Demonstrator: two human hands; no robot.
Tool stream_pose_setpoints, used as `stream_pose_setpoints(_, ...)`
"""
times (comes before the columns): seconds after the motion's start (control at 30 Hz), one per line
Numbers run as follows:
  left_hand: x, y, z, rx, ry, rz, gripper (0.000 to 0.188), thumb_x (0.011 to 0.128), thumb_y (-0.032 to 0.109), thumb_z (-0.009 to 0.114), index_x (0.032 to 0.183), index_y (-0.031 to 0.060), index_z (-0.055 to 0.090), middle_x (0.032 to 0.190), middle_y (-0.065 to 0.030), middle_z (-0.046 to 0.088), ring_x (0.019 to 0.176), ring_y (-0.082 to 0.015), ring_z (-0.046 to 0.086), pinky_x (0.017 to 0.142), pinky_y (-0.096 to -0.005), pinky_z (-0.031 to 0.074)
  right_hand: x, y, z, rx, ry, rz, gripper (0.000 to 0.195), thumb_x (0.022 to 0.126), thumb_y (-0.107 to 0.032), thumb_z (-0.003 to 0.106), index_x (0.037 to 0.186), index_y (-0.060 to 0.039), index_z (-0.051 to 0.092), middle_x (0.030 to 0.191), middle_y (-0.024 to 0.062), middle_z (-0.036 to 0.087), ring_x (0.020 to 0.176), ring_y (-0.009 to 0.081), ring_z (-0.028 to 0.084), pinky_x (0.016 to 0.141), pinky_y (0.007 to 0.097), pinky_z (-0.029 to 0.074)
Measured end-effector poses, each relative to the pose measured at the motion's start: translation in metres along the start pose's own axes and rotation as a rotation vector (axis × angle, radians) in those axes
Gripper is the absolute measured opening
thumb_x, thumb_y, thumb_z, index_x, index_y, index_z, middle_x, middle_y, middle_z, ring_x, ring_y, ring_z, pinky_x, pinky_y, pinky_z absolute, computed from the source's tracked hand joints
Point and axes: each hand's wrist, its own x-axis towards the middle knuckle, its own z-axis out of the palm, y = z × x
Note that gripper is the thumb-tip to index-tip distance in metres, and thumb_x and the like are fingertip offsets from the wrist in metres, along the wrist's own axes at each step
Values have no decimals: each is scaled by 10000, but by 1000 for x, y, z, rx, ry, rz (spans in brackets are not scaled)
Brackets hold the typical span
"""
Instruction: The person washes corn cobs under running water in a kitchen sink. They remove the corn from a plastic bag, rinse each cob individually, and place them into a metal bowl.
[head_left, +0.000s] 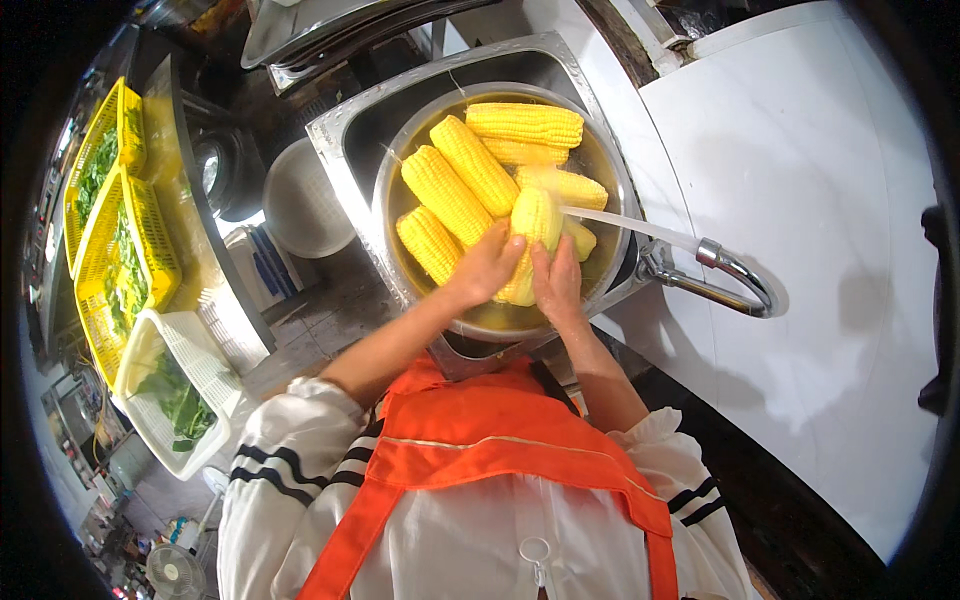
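My left hand (486, 262) and my right hand (557, 279) hold one husked ear of corn (535, 216) between them, over a round metal basin (384, 217). Water from a chrome faucet (739, 289) streams down beside the held ear. Several more yellow ears of corn (448, 196) lie in the basin, some partly in water, and one (525, 124) rests at its far side. Another ear (514, 289) shows just under my hands. The basin sits in a stainless steel sink (337, 161).
Yellow plastic baskets (154, 240) and a white plastic basket (172, 322) with leafy greens stand at the left on a metal counter (259, 330). A round pale container (307, 199) is left of the sink. A white wall panel (787, 165) rises at the right.
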Motion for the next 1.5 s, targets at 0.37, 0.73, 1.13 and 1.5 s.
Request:
stream_pose_setpoints(0.37, 22, 18, 15, -1004, 204, 55, 400, 825, 203, 717, 1124, 5, 541, 993, -85, 629, 850, -156, 600, 763, -297, 495, 25, -78, -23, 425, 147, 208, 246, 865, -113, 488, 1034, 55, 548, 910, 152, 624, 815, 246, 605, 716, 372, 477)
stream_pose_setpoints(0.73, 15, 20, 29, -1172, 287, 257, 444, 916, 358, 581, 1209, 36, 494, 1092, -86, 603, 948, -191, 606, 864, -352, 501, 49, -62, -57, 700, -469, 172, 329, 858, -194, 650, 1095, 27, 594, 975, 44, 630, 824, 105, 580, 724, 254, 476)
stream_pose_setpoints(1.13, -16, 27, 63, -1110, 454, 271, 477, 991, 389, 411, 1271, 3, 438, 1124, -96, 573, 981, -175, 574, 846, -325, 487, 22, -49, -71, 671, -254, -60, 338, 804, -215, 696, 1011, 39, 616, 902, 68, 650, 788, 128, 592, 713, 269, 468)
stream_pose_setpoints(1.5, -15, 19, 74, -771, 531, 324, 408, 978, 302, 478, 1249, -2, 445, 1101, -83, 566, 977, -146, 524, 859, -302, 438, 28, -27, -63, 920, -303, 164, 268, 840, -180, 633, 979, 48, 635, 880, 87, 644, 795, 141, 595, 696, 273, 458)
